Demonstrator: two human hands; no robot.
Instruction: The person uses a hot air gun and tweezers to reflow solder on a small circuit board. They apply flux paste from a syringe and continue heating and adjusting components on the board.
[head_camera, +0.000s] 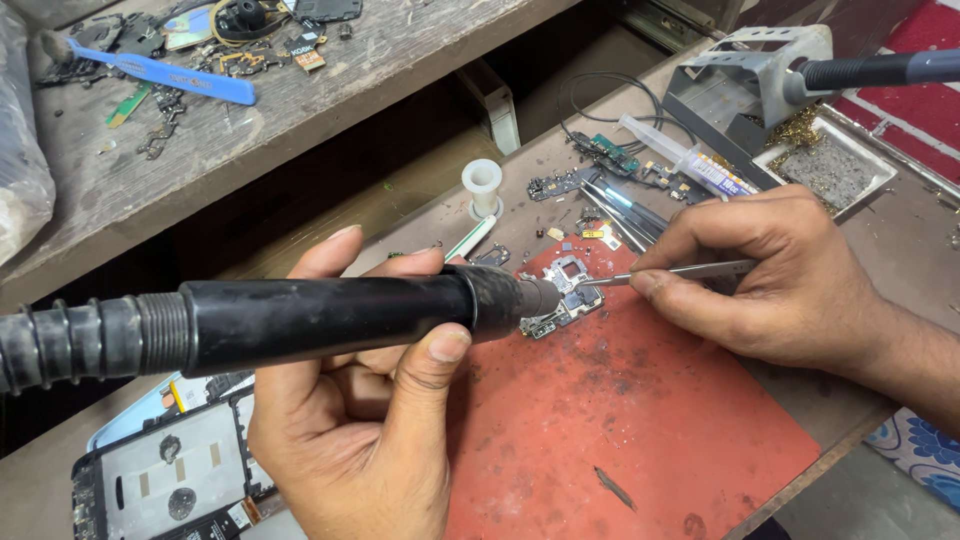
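Observation:
My left hand grips a black hot-air wand with a ribbed hose, its nozzle aimed at a small phone circuit board lying on a red work mat. My right hand pinches thin metal tweezers, whose tip touches the board's upper right edge beside a square metal frame on the board.
Behind the mat lie a white spool, more tweezers, a syringe and small boards. A grey soldering stand with an iron sits far right. An opened phone back is at the lower left. A cluttered wooden shelf runs above.

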